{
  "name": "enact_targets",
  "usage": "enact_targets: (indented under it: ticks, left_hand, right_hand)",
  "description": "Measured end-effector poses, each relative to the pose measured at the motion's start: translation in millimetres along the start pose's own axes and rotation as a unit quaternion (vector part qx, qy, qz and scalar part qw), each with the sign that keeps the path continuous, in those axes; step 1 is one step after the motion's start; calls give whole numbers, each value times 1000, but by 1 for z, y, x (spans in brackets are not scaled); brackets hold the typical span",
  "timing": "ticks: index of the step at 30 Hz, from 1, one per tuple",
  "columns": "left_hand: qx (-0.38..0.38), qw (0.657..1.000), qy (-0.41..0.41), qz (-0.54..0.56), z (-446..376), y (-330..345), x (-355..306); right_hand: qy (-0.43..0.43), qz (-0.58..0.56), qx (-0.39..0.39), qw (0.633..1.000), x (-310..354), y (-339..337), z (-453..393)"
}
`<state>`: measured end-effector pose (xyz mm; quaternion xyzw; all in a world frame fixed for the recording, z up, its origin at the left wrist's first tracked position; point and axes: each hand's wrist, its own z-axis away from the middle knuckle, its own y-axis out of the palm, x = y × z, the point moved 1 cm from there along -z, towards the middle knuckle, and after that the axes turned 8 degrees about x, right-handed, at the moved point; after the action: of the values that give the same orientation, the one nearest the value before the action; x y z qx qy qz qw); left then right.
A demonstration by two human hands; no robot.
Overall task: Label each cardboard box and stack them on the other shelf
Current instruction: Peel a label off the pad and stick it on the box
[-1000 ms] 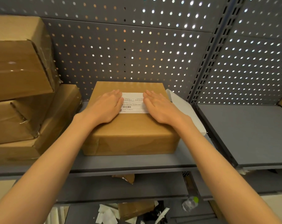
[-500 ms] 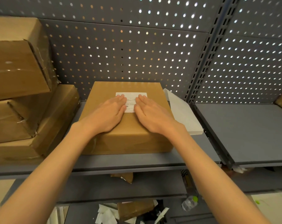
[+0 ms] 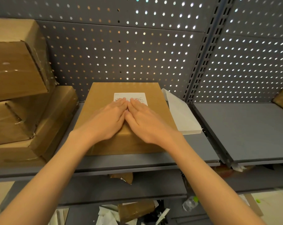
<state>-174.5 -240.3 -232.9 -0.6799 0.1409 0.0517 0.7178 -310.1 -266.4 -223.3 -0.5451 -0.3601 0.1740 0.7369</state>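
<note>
The cardboard box (image 3: 126, 117) lies flat on the grey shelf (image 3: 153, 161), in front of the perforated back panel (image 3: 121, 54). A white label (image 3: 130, 97) sits on the box's top. The left hand (image 3: 108, 120) and right hand (image 3: 145, 122) lie flat side by side on the box, fingers straight, touching each other, fingertips on the label. Left of the box stand 3 stacked boxes (image 3: 20, 98). A white sheet stack (image 3: 179, 112) lies just right of the box.
</note>
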Motion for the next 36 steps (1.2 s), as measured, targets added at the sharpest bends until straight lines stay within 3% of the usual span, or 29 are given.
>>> enact_targets:
  ticks: [18,24,28,33,36]
  left_hand:
    - [-33,998,-56,0,18,-8,15]
    - [-77,984,-157,34,22,-12,34]
    - [-93,941,-245,216,24,-13,50]
    - [-75,811,-289,504,28,-8,56]
    - [-52,772,-275,570,31,-7,51]
  right_hand:
    - [57,43,-26,997,-27,-2,26]
    - [63,-65,-173,981,-38,-8,22]
    - [115,-199,-197,953,-54,-12,17]
    - [138,-318,-188,919,-59,-11,16]
    - [149,-369,-182,899,-62,-10,17]
